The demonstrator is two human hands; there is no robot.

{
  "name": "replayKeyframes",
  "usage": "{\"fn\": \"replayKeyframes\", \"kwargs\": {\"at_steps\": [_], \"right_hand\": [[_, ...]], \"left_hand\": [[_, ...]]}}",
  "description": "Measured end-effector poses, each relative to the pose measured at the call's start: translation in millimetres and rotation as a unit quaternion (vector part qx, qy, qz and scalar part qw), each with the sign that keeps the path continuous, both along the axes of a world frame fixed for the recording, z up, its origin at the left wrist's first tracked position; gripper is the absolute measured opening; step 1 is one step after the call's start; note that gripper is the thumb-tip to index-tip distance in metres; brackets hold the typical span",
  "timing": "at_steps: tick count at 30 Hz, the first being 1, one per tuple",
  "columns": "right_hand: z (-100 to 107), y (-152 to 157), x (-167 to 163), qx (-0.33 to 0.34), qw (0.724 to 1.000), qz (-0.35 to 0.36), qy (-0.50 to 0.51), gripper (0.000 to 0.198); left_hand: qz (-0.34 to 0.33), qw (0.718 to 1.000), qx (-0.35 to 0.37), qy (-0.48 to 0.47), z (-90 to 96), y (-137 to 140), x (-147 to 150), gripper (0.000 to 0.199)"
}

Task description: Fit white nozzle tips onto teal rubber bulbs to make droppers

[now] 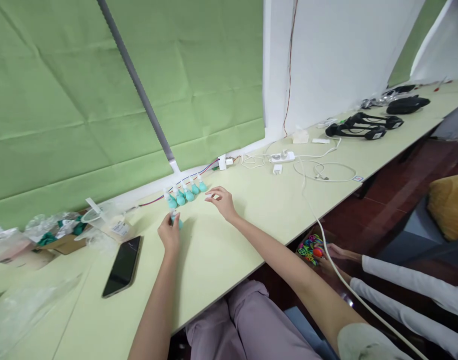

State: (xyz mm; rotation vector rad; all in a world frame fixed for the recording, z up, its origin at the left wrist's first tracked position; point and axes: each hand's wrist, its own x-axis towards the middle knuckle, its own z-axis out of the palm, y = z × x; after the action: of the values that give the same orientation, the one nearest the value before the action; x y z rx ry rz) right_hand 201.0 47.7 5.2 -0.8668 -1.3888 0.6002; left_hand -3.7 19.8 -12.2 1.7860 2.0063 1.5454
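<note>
Several small teal bulb-shaped bottles (190,195) with white tops stand in a slanting row near the wall. My left hand (169,233) is closed around another teal bulb-shaped bottle (180,224), just in front of the row's left end; fingers cover much of it. To the right of the row, my right hand (221,201) hovers over the table with thumb and fingers bent toward each other in a pinch. Something small and whitish shows at its fingertips, too small to name.
A phone (122,266) lies left of my left arm, below a plastic cup (114,225). A power strip (282,157) and white cables spread to the right. Another person's hands (332,255) hold a colourful item over a box of bright pieces (309,250) beside the table.
</note>
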Motion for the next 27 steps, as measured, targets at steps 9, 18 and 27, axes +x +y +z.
{"fn": "replayKeyframes", "kwargs": {"at_steps": [9,18,27], "right_hand": [[-14.8,14.3,7.4,-0.198,0.962,0.174,0.068,0.029],[-10.1,4.0,8.7,-0.217,0.929,0.296,0.044,0.037],[-8.6,-4.0,1.9,-0.138,0.963,0.231,-0.014,0.029]], "left_hand": [[0.168,0.961,0.043,-0.217,-14.9,14.7,-54.2,0.043],[0.154,0.970,0.000,-0.187,-12.6,9.2,-48.3,0.043],[-0.025,0.987,0.102,0.121,14.0,-23.8,19.7,0.046]]}}
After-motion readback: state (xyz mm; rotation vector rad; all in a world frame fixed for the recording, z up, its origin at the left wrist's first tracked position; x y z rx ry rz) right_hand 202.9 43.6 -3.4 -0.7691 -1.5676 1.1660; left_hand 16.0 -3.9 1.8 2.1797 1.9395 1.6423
